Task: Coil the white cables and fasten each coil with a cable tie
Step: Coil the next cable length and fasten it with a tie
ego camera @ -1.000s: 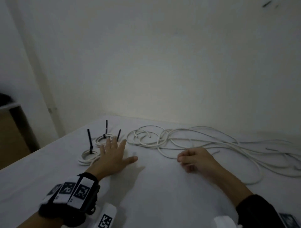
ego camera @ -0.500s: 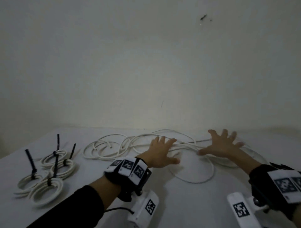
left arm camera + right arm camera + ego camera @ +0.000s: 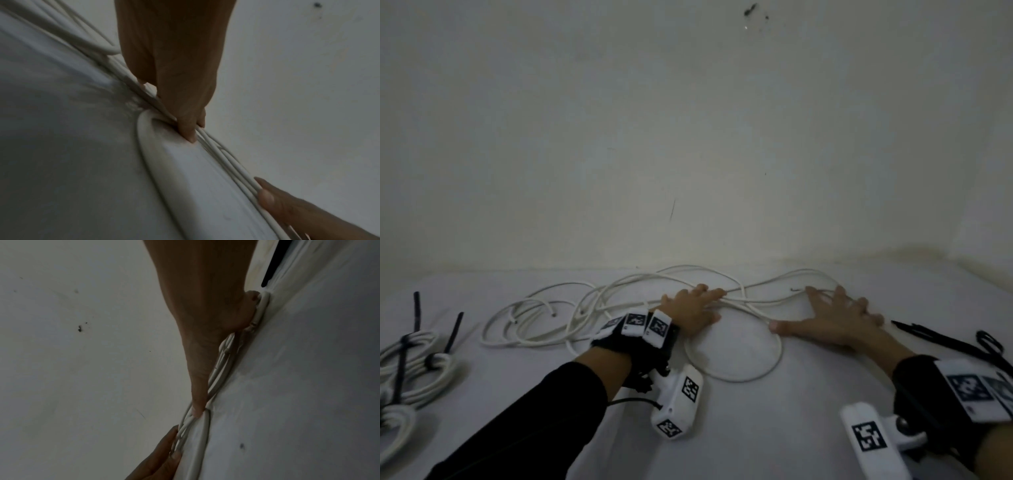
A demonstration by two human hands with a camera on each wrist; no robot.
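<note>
at the white cloth-covered table's (image 3: 722,428) left edge lie finished white cable coils (image 3: 410,373) cinched with black cable ties, while the left hand (image 3: 693,308) and right hand (image 3: 832,317) press flat, straight-fingered, on the loose white cable tangle (image 3: 571,308) left to coil, spare black cable ties (image 3: 935,337) lying right.

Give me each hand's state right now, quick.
Left hand: open, straight fingers pressing on the loose white cables.
Right hand: open, fingers spread flat on the same cables, gripping nothing.

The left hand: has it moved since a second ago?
Yes. The left hand left the tied coils and went right; it now presses flat on the loose white cables.
</note>
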